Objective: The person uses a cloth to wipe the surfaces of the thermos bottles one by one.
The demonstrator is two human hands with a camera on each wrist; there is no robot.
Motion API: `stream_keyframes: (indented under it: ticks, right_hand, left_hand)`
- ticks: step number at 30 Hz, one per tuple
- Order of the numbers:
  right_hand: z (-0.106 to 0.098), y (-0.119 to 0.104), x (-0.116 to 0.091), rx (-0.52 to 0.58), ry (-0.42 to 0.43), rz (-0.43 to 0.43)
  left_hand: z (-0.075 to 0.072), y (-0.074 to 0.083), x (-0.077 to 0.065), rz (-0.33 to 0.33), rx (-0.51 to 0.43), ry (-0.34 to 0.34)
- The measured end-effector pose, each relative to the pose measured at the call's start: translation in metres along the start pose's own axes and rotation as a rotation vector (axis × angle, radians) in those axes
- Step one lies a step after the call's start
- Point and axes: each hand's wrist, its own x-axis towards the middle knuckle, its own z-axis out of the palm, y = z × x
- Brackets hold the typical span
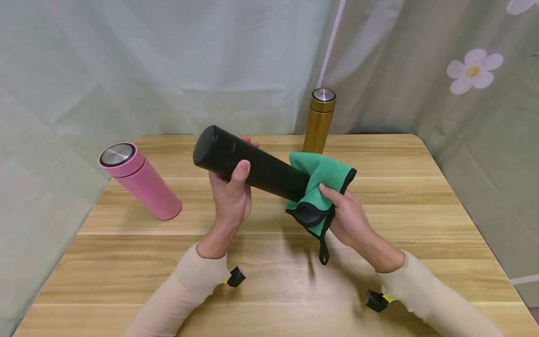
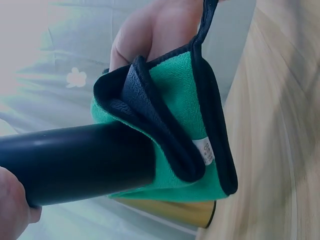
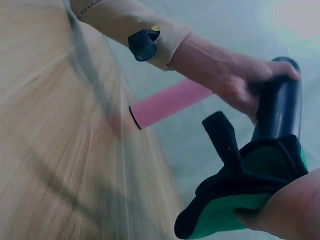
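Note:
A black thermos bottle point(image 1: 269, 171) is held tilted above the table, its left end higher than its right. My left hand point(image 1: 231, 192) grips it towards the raised end, thumb across the near side. At the lower end, a green cloth point(image 1: 330, 171) with black edging and a hanging loop wraps against the bottle. My right hand point(image 1: 351, 217) pinches this cloth, its thumb on top and the other fingers hidden beneath. In the left wrist view, a folded corner of the cloth point(image 2: 177, 90) shows a dark underside and a small white label.
To the left, a pink thermos bottle point(image 1: 147, 185) with a silver-topped lid stands on the wooden table point(image 1: 261, 290). A gold thermos bottle point(image 1: 320, 121) stands near the back edge, partly behind the cloth. Pale curtains point(image 1: 236, 56) hang behind and beside the table.

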Motion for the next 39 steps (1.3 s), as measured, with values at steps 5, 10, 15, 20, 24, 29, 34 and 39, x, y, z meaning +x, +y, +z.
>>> stream_keyframes:
  ticks: [5, 10, 15, 20, 24, 29, 34, 39]
  right_hand:
    - [-0.003, 0.002, 0.006, 0.060, -0.017, 0.037]
    - [-0.005, 0.003, 0.010, 0.059, -0.079, 0.076]
    - [-0.006, 0.004, 0.010, 0.037, -0.139, 0.095]
    - [-0.004, 0.012, 0.009, 0.018, -0.150, 0.104]
    - [-0.004, 0.019, 0.006, -0.018, -0.147, 0.124]
    - [-0.005, 0.023, 0.004, -0.023, -0.158, 0.182]
    - [-0.007, 0.028, 0.001, -0.035, -0.163, 0.225]
    - [-0.011, 0.032, -0.002, -0.082, -0.142, 0.229]
  left_hand:
    - [0.002, 0.000, 0.001, 0.012, -0.024, 0.013]
    - [0.003, 0.000, 0.001, 0.026, -0.027, 0.045]
    - [0.005, 0.001, 0.002, 0.043, -0.028, 0.055]
    - [0.006, -0.001, 0.003, 0.072, -0.018, 0.080]
    - [0.006, -0.004, 0.002, 0.074, -0.003, 0.084]
    - [0.004, -0.007, 0.002, 0.091, 0.022, 0.074]
    - [0.003, -0.010, 0.002, 0.086, 0.054, 0.063]
    - [0.001, -0.014, 0.004, 0.064, 0.088, 0.067]
